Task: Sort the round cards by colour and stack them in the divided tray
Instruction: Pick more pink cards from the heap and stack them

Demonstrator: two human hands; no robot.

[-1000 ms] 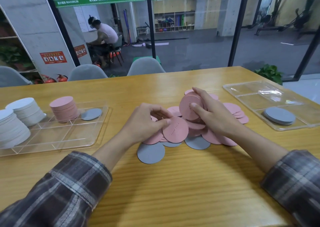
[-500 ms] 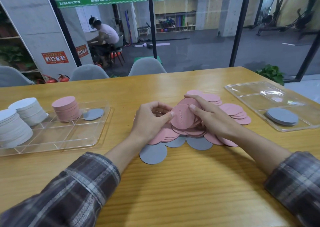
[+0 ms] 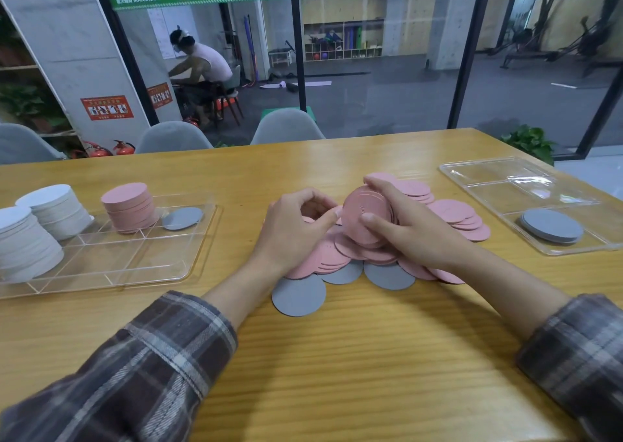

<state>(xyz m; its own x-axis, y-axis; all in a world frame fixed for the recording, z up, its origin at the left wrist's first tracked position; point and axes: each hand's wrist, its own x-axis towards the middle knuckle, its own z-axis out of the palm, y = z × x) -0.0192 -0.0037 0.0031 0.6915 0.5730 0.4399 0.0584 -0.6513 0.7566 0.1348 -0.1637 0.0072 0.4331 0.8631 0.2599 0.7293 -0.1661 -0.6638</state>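
We work over the loose pile of round cards (image 3: pixel 448 212) in the middle of the wooden table (image 3: pixel 337 374), and we place everything else from it. Directly above the pile our right hand (image 3: pixel 414 232) grips a bundle of pink cards (image 3: pixel 365 212), tilted up on edge. The thumb lies along its top rim and the fingers are curled round its near side, pressed close together. Our left hand (image 3: pixel 296 229) sits at the pile's left side with its fingers curled inward. Its thumb reaches to the bundle's left rim, but we cannot tell whether it pinches a card of its own. Three grey cards (image 3: pixel 298 295) peek out flat from the pile's near edge.

Well to the left of the pile stands the divided tray (image 3: pixel 111 273). It holds a pink stack (image 3: pixel 129 207), a single grey card (image 3: pixel 182 218) just beside that stack, and two white stacks (image 3: pixel 55 209) further left. Well to the right of the pile lies a second clear tray (image 3: pixel 505 185), with a low grey stack (image 3: pixel 551 225) in its near compartment. Plaid sleeves (image 3: pixel 151 374) cover both our forearms on the near side of the pile
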